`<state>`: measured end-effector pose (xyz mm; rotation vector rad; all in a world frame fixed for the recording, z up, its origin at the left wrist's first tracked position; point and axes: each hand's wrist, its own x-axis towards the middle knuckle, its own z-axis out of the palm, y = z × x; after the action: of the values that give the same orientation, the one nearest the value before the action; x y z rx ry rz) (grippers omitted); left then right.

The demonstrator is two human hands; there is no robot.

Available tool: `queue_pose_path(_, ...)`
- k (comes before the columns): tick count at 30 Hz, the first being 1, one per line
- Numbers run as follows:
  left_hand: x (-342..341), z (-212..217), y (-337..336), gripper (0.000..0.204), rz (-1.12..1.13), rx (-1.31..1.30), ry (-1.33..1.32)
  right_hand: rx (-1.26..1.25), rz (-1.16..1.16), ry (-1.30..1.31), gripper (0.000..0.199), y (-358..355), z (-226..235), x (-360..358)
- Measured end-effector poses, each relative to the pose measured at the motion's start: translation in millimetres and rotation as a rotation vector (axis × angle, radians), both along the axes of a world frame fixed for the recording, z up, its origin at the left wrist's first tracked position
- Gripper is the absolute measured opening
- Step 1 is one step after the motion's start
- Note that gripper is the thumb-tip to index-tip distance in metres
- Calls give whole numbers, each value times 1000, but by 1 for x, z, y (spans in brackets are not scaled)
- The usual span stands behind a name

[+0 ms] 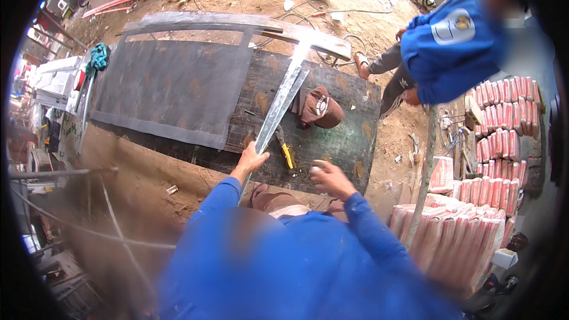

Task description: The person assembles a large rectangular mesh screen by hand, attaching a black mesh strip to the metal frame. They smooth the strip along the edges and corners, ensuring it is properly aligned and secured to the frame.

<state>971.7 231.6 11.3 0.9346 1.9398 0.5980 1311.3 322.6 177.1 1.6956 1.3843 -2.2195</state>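
Note:
My left hand (252, 159) is closed around the near end of long, shiny metal channel strips (278, 106), which reach away over the dark work table (349, 160). At the table's near edge, my right hand (332, 179) has its fingers loosely bent and apart, with no tool in it. A small whitish patch shows at its fingertips; I cannot tell what it is. Between the hands lie yellow-handled snips (287, 153), their head partly behind the strips. A brown cap (320, 109) rests just right of the strips. To the left, a dark grey sheet (172, 89) covers much of the table.
A co-worker in a blue top (450, 47) stands beyond the table's right end. Stacked red-and-white bags (456, 237) fill the right side, behind an upright pole (424, 184). Metal bars (101, 201) stand at left. A long board (207, 21) lies along the far edge.

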Motion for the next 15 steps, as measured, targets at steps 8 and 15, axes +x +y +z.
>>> queue_pose_path(8, 113, 17, -1, 53, 189, -210, 569, 150, -417, -107, 51, 33, -58, 363)
queue_pose_path(15, 179, 82, -17, 91, 434, -279, 789, 139, -453, -173, 46, 35, -83, 566)
